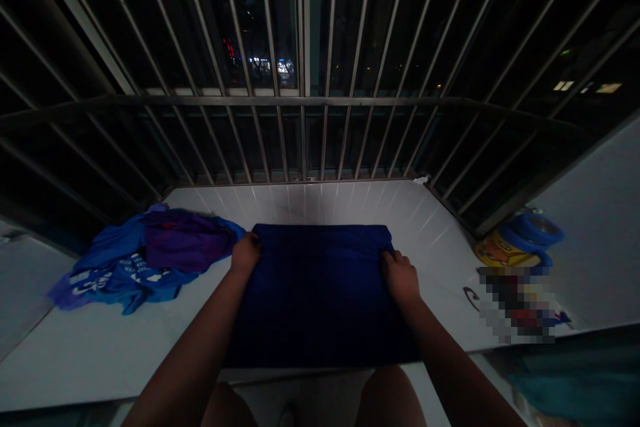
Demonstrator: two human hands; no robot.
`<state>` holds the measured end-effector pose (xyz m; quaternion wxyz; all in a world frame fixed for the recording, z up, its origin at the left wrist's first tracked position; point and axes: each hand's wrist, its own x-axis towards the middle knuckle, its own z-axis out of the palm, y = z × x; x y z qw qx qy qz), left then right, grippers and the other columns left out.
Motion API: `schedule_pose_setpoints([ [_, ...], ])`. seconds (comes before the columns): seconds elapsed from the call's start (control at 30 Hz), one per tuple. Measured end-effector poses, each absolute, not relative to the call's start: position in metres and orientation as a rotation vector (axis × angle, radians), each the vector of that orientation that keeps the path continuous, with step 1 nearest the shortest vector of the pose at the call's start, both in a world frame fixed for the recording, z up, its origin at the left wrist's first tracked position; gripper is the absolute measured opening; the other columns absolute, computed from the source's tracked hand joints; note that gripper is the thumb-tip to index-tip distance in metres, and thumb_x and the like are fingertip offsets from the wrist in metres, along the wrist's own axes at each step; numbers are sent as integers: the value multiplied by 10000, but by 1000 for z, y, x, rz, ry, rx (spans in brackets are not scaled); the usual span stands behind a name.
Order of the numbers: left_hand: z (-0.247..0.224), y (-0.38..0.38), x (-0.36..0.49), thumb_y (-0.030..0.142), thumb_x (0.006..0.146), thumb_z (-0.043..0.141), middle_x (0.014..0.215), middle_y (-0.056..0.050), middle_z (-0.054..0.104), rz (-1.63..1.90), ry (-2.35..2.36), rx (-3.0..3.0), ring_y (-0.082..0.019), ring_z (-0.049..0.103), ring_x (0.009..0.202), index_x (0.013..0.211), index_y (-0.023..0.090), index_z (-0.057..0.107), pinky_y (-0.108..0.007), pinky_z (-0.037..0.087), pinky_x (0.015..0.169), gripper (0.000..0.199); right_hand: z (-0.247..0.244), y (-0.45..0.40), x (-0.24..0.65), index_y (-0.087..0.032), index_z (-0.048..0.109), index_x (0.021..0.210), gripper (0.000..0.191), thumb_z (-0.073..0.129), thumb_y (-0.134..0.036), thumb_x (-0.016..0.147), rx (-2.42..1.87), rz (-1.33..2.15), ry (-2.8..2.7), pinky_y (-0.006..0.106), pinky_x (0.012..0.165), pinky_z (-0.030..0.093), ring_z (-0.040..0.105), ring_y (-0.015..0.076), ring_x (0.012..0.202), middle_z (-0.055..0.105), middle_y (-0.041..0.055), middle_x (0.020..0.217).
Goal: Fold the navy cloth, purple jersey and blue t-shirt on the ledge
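Observation:
A dark navy cloth (320,293), folded into a flat rectangle, lies on the white tiled ledge (320,203) directly in front of me. My left hand (245,255) grips its far left corner, and my right hand (401,278) has its fingers over the cloth's right edge. To the left of my left hand, a crumpled pile of blue and purple garments (143,257) with white print nearly touches the navy cloth.
Metal window bars (303,100) rise behind the ledge, with a dark night view beyond. Blue tape rolls (530,233) and a yellow printed item (505,250) stand at the right, beside a pixelated patch (517,303). Teal fabric (575,373) lies at the lower right.

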<state>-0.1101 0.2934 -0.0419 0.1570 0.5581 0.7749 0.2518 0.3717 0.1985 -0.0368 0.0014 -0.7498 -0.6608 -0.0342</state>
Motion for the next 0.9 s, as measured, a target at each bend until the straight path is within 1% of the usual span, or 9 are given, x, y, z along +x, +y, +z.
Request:
schedule_pose_setpoints([
  [0.07, -47, 283, -109, 185, 920, 641, 1284, -178, 785, 754, 2194, 1745, -348, 761, 1247, 1313, 172, 729, -470, 575, 1136, 403, -53, 190, 366, -209, 657, 1537, 464, 441, -324, 1143, -2347, -135, -2007, 462, 1065, 527, 655, 348, 1315, 650, 197, 1533],
  [0.17, -61, 259, -104, 250, 1003, 580, 1560, -167, 675, 753, 2052, 1989, -342, 637, 1468, 1357, 200, 755, -490, 474, 1285, 399, -77, 179, 360, -169, 550, 1656, 589, 408, -433, 1149, -2310, -150, -1967, 583, 1274, 379, 483, 397, 1565, 501, 215, 1725],
  [0.23, -75, 237, -101, 329, 1051, 558, 1671, -164, 601, 677, 1994, 2120, -358, 565, 1553, 1434, 203, 736, -544, 424, 1325, 441, -87, 179, 361, -163, 489, 1706, 657, 372, -488, 1148, -2307, -103, -1984, 623, 1334, 282, 374, 398, 1655, 435, 201, 1781],
  [0.37, -98, 191, -97, 424, 1118, 477, 1812, -175, 398, 461, 2135, 2209, -377, 438, 1651, 1678, 202, 537, -633, 349, 1347, 605, -85, 197, 370, -163, 419, 1751, 717, 310, -536, 1149, -2262, 9, -2101, 621, 1374, 196, 281, 367, 1710, 349, 164, 1832],
  [0.47, -103, 165, -95, 416, 1132, 451, 1826, -178, 361, 440, 2235, 2169, -371, 417, 1664, 1704, 194, 503, -633, 339, 1351, 616, -76, 212, 373, -170, 373, 1773, 729, 289, -541, 1152, -2230, 75, -2192, 619, 1386, 159, 239, 340, 1729, 316, 148, 1847],
  [0.53, -99, 160, -96, 392, 1131, 449, 1811, -189, 392, 467, 2251, 2134, -376, 454, 1642, 1674, 180, 540, -651, 356, 1338, 590, -71, 217, 372, -171, 362, 1778, 728, 290, -535, 1151, -2227, 86, -2219, 640, 1385, 143, 234, 337, 1730, 320, 148, 1845],
  [0.67, -76, 179, -108, 296, 1082, 523, 1638, -193, 631, 491, 2163, 2104, -346, 649, 1469, 1450, 180, 739, -580, 405, 1332, 442, -62, 215, 369, -161, 436, 1740, 682, 322, -474, 1145, -2193, 15, -2227, 689, 1365, 161, 295, 353, 1704, 441, 170, 1785],
  [0.77, -57, 200, -119, 246, 1047, 568, 1515, -165, 731, 458, 2081, 2110, -331, 690, 1411, 1268, 215, 814, -549, 373, 1357, 332, -54, 210, 369, -163, 514, 1693, 630, 369, -415, 1134, -2166, -61, -2216, 684, 1347, 225, 418, 366, 1638, 537, 186, 1717],
  [0.9, -47, 213, -125, 193, 1018, 572, 1543, -126, 721, 414, 2049, 2114, -304, 701, 1399, 1247, 242, 801, -497, 430, 1323, 328, -53, 194, 370, -153, 553, 1665, 598, 393, -381, 1136, -2180, -2, -2240, 542, 1291, 396, 587, 330, 1501, 586, 190, 1671],
])
